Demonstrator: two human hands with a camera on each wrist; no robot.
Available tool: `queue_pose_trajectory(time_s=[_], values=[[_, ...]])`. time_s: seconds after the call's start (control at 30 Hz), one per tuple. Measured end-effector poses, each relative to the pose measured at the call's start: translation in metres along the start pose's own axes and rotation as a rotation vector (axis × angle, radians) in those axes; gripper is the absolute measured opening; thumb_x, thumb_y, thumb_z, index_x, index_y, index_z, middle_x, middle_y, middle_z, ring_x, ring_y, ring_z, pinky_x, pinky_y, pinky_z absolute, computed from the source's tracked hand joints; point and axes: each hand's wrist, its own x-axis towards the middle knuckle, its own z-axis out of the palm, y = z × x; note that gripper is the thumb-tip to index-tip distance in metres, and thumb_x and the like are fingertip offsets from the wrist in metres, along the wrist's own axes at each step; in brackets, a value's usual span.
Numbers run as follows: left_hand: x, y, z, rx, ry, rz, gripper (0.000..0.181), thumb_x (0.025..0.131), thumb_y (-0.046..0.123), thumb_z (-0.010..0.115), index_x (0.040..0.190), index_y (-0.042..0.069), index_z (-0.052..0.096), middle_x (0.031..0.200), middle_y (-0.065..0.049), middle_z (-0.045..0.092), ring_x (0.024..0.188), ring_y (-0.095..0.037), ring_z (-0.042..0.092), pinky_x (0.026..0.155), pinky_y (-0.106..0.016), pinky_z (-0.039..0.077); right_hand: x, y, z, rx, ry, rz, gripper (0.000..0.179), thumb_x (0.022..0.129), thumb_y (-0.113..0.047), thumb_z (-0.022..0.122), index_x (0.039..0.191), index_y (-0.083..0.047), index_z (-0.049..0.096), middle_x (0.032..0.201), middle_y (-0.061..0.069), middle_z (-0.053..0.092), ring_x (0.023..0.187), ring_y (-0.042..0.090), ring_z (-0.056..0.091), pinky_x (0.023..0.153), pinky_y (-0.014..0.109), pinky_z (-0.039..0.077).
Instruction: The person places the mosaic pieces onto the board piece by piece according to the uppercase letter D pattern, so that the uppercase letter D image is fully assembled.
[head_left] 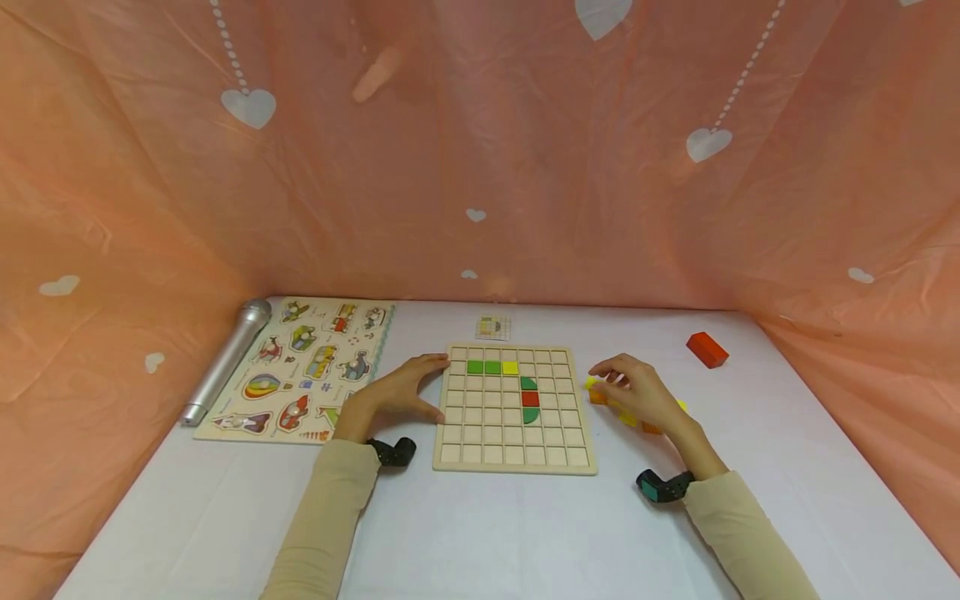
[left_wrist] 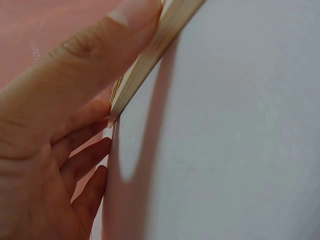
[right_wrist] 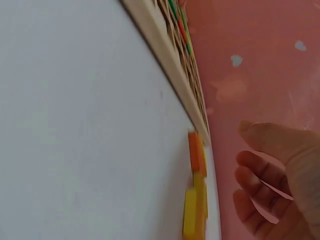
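A square wooden grid board (head_left: 495, 433) lies flat in the middle of the table. In its cells sit two green squares (head_left: 483, 367), a yellow square (head_left: 510, 367), a red square (head_left: 530, 398) and two green rounded pieces (head_left: 529, 415). My left hand (head_left: 397, 389) rests at the board's left edge, thumb and fingers spread apart; the left wrist view shows the thumb (left_wrist: 100, 50) against the wooden edge. Over the loose orange (head_left: 597, 397) and yellow blocks right of the board hovers my right hand (head_left: 633, 392). Nothing shows between its loosely bent fingers (right_wrist: 260, 175).
Behind the board lies a small pattern card (head_left: 492, 327). To the left are a picture puzzle board (head_left: 300, 367) and a silver microphone (head_left: 228, 358). A red block (head_left: 707, 350) lies at the back right. Pink curtains (head_left: 480, 167) enclose the table's back and sides.
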Motion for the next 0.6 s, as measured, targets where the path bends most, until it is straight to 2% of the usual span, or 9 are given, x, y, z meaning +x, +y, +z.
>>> queue_pose_trajectory(time_s=[0.17, 0.3, 0.6], values=[[0.000, 0.000, 0.000, 0.007, 0.003, 0.009, 0.095, 0.068, 0.030, 0.082, 0.143, -0.001, 0.032, 0.150, -0.018, 0.027, 0.138, -0.035, 0.020, 0.114, -0.048, 0.018, -0.009, 0.010, -0.011, -0.015, -0.031, 0.100, 0.021, 0.082, -0.007, 0.070, 0.103, -0.003, 0.067, 0.092, 0.005, 0.063, 0.079, 0.016, 0.054, 0.069, 0.022, 0.051], [0.000, -0.002, 0.000, 0.025, 0.007, 0.021, 0.095, 0.068, 0.030, 0.082, 0.143, -0.001, 0.032, 0.149, -0.019, 0.027, 0.138, -0.036, 0.021, 0.113, -0.048, 0.019, -0.014, 0.014, -0.015, -0.019, -0.041, 0.131, 0.022, 0.082, -0.007, 0.070, 0.103, -0.003, 0.067, 0.090, 0.004, 0.062, 0.080, 0.017, 0.054, 0.069, 0.022, 0.051], [0.002, -0.004, 0.001, 0.011, 0.002, 0.012, 0.095, 0.068, 0.031, 0.082, 0.143, 0.001, 0.032, 0.150, -0.016, 0.026, 0.139, -0.034, 0.020, 0.114, -0.047, 0.019, -0.006, 0.011, 0.000, -0.027, -0.093, 0.194, 0.030, 0.082, -0.019, 0.072, 0.106, -0.002, 0.066, 0.089, 0.006, 0.061, 0.079, 0.018, 0.054, 0.069, 0.026, 0.049]])
